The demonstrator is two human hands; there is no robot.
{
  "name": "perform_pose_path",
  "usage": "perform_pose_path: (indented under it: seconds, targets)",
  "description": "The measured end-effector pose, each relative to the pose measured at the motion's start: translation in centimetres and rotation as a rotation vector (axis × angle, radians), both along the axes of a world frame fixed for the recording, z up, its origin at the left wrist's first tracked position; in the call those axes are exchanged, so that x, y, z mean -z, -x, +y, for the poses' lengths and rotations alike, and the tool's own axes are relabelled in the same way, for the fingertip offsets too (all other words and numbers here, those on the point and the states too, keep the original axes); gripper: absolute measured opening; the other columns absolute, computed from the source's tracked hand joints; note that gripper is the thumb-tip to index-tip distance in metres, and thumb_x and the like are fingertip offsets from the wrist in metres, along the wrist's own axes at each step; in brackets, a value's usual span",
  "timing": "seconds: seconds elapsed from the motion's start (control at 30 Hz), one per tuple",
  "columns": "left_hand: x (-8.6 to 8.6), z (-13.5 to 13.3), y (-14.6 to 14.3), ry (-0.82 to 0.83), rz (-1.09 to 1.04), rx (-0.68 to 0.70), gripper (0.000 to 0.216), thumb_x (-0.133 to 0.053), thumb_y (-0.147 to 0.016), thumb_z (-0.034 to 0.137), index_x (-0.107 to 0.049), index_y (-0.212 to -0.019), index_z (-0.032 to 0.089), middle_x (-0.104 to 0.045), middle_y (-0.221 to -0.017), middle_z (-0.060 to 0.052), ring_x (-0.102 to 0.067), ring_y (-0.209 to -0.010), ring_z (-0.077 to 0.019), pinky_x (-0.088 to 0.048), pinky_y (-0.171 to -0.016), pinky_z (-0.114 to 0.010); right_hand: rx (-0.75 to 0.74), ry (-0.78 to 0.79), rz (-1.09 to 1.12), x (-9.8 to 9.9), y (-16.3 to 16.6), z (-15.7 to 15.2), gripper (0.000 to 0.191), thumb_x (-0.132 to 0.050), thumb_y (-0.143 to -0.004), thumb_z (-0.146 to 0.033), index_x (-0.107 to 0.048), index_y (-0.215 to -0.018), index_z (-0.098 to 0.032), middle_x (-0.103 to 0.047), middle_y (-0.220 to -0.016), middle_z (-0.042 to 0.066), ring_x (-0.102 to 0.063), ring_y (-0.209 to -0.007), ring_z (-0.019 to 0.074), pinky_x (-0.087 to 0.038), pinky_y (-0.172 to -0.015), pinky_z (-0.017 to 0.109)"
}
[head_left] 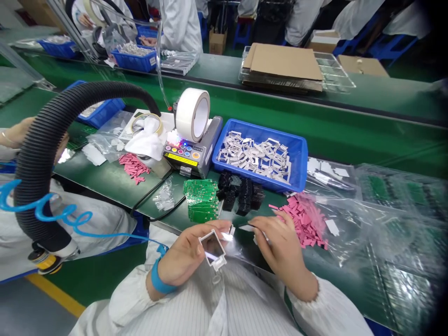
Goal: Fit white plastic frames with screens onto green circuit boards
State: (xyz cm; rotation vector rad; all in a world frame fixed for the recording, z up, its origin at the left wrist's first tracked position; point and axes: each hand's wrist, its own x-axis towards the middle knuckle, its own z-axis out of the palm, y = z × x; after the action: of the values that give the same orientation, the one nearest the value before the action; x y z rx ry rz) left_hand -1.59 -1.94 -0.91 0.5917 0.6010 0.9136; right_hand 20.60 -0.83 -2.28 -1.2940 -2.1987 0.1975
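My left hand (187,254), with a blue wrist strap, is closed around a small square metal frame (212,247) with a dark middle, held over my lap. My right hand (280,245) rests at the table edge beside a heap of pink strips (306,219), its fingers pinched on a small white piece I cannot make out. Just beyond my hands lie a stack of green circuit boards (201,199) and a cluster of black parts (240,191).
A blue tray (299,158) of silver frames stands behind the black parts. To its left a tape dispenser (192,149) carries a white tape roll (192,114). A black ribbed hose (45,140) arches at left. Clear bags (385,210) of boards lie at right. Other people work across the green conveyor (350,126).
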Motion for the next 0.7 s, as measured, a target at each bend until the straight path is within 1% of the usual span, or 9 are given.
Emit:
perform_pose_path:
  seconds: [0.07,0.1,0.17,0.23,0.33,0.4,0.53,0.63,0.7]
  targets:
    - [-0.2,0.2,0.0,0.039,-0.035,0.057,0.043,-0.071,-0.067,0.050,-0.071,-0.097,0.019,-0.057,-0.130,-0.013,-0.048,-0.123,-0.0297,-0.035,-0.104,-0.044,-0.200,0.071,0.096,-2.1,0.2,0.3,0.019,-0.043,-0.089,-0.009,-0.056,-0.099,-0.019,-0.064,-0.084,0.003,-0.056,-0.075,0.0157,-0.040,-0.085,0.040]
    - [-0.3,0.2,0.0,0.073,-0.061,0.096,0.044,-0.072,-0.065,0.051,-0.072,-0.095,0.019,-0.059,-0.127,-0.013,-0.050,-0.121,-0.0295,-0.035,-0.104,-0.045,-0.287,0.110,0.114,-3.1,0.4,0.5,0.021,-0.042,-0.090,-0.009,-0.056,-0.102,-0.019,-0.062,-0.082,0.003,-0.054,-0.075,0.0157,-0.042,-0.079,0.037]
    - [-0.2,0.2,-0.1,0.134,-0.100,0.168,0.044,-0.075,-0.061,0.051,-0.074,-0.089,0.017,-0.068,-0.110,-0.012,-0.060,-0.106,-0.0264,-0.038,-0.101,-0.045,-0.404,0.187,0.109,-5.0,1.2,1.2,0.023,-0.040,-0.091,-0.010,-0.058,-0.101,-0.019,-0.058,-0.080,0.004,-0.051,-0.075,0.0162,-0.043,-0.070,0.033]
    - [-0.1,0.1,-0.1,0.178,-0.133,0.227,0.043,-0.077,-0.058,0.051,-0.075,-0.082,0.016,-0.071,-0.089,-0.009,-0.065,-0.089,-0.0228,-0.042,-0.097,-0.044,-0.481,0.254,0.069,-6.3,2.1,2.0,0.023,-0.040,-0.092,-0.012,-0.061,-0.095,-0.018,-0.057,-0.079,0.005,-0.050,-0.076,0.0163,-0.043,-0.067,0.031]
    - [0.0,0.0,0.0,0.204,-0.182,0.271,0.044,-0.080,-0.053,0.050,-0.076,-0.078,0.015,-0.068,-0.076,-0.007,-0.064,-0.081,-0.0215,-0.044,-0.095,-0.043,-0.587,0.323,0.059,-6.9,3.4,2.8,0.023,-0.041,-0.092,-0.013,-0.063,-0.090,-0.017,-0.058,-0.082,0.005,-0.050,-0.078,0.0160,-0.044,-0.070,0.031]
    - [-0.2,0.0,0.2,0.191,-0.188,0.237,0.043,-0.080,-0.052,0.049,-0.076,-0.077,0.015,-0.066,-0.080,-0.007,-0.062,-0.082,-0.0198,-0.043,-0.095,-0.040,-0.540,0.308,0.131,-6.6,4.0,2.9,0.019,-0.044,-0.092,-0.015,-0.062,-0.097,-0.016,-0.060,-0.086,0.006,-0.052,-0.081,0.0164,-0.046,-0.073,0.031]
    - [-0.4,0.2,0.3,0.142,-0.162,0.132,0.041,-0.079,-0.055,0.050,-0.075,-0.076,0.014,-0.058,-0.097,-0.008,-0.056,-0.092,-0.0201,-0.042,-0.094,-0.037,-0.276,0.144,0.239,-5.1,4.9,2.1,0.015,-0.053,-0.089,-0.018,-0.062,-0.102,-0.018,-0.065,-0.088,0.005,-0.056,-0.081,0.0167,-0.047,-0.071,0.032]
    - [-0.3,0.2,0.2,0.100,-0.142,0.092,0.041,-0.078,-0.057,0.049,-0.075,-0.077,0.013,-0.053,-0.094,-0.007,-0.053,-0.085,-0.0171,-0.044,-0.081,-0.030,-0.168,0.007,0.289,-4.0,5.5,1.1,0.018,-0.056,-0.087,-0.014,-0.062,-0.103,-0.018,-0.067,-0.087,0.005,-0.059,-0.078,0.0158,-0.047,-0.068,0.032]
    - [-0.1,0.2,0.1,0.085,-0.136,0.068,0.041,-0.076,-0.059,0.049,-0.074,-0.078,0.013,-0.051,-0.091,-0.005,-0.051,-0.077,-0.0135,-0.043,-0.070,-0.024,-0.097,-0.078,0.299,-3.6,5.9,0.6,0.020,-0.059,-0.084,-0.010,-0.062,-0.102,-0.018,-0.069,-0.089,0.005,-0.061,-0.077,0.0155,-0.045,-0.078,0.037]
